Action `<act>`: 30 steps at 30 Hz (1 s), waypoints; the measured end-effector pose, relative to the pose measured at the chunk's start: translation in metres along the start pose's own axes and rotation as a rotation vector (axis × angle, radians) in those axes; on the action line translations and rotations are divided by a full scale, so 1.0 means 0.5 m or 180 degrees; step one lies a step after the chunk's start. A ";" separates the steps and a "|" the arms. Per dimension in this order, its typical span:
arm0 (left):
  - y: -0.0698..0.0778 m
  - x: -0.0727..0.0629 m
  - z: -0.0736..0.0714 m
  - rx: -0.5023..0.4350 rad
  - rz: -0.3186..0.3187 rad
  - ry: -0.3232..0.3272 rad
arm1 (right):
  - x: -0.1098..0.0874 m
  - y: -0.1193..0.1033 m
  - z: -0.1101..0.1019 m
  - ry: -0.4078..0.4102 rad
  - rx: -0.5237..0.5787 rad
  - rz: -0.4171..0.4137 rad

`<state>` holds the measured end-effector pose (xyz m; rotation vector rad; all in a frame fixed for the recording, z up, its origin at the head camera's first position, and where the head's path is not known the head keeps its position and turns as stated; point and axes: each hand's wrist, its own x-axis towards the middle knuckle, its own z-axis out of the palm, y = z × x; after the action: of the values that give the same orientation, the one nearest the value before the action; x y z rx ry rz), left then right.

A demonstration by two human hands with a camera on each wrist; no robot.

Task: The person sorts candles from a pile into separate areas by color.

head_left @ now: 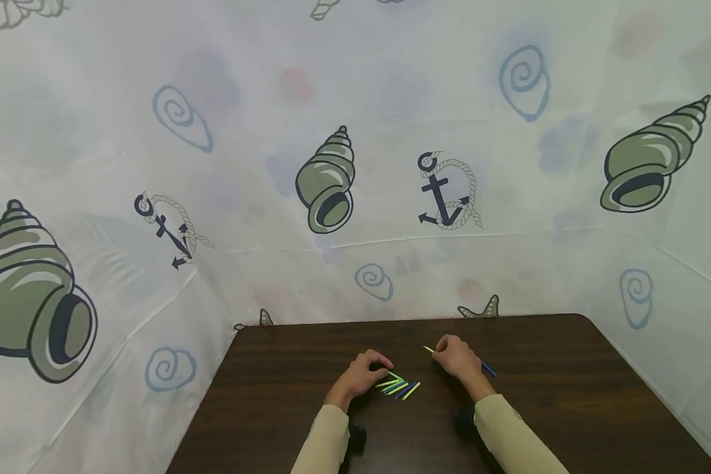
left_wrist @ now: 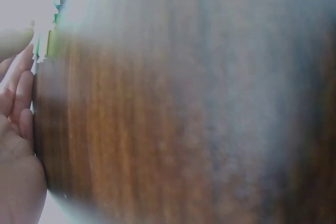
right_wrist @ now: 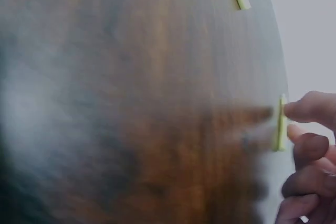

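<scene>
While the left hand (head_left: 360, 375) rests with curled fingers on the near edge of a small pile of sticks (head_left: 399, 387), green, yellow and blue, the right hand (head_left: 457, 359) pinches a yellow stick (head_left: 429, 349) between thumb and fingertips just above the dark wooden table (head_left: 569, 395); a blue stick (head_left: 488, 370) pokes out behind that hand.

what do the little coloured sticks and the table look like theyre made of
The sticks look like plastic, perhaps thin straws or tubes: flat, saturated yellow, green and blue with no grain, though they are too small to be sure. The left hand touches the pile; the right hand pinches a yellow stick. The table looks like dark wood or wood-look laminate: streaky brown grain, faint sheen.
</scene>
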<state>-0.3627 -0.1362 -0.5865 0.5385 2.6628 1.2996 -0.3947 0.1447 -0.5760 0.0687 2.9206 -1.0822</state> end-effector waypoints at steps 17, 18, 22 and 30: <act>-0.019 0.018 0.008 0.0180 -0.0013 0.0086 | -0.052 -0.089 0.060 -0.0502 0.0200 -0.0928; -0.015 0.017 0.005 0.0194 -0.0040 0.0075 | -0.052 -0.092 0.065 -0.0548 0.0178 -0.0940; -0.001 0.011 0.002 0.0162 -0.0153 0.0035 | -0.056 -0.098 0.078 -0.0641 0.0079 -0.0972; -0.009 0.024 0.008 0.0163 -0.0184 0.0042 | -0.065 -0.107 0.080 -0.0660 -0.0070 -0.0927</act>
<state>-0.3740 -0.1315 -0.5919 0.4571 2.7078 1.2267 -0.3646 0.0772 -0.5705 -0.4542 2.8101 -1.0164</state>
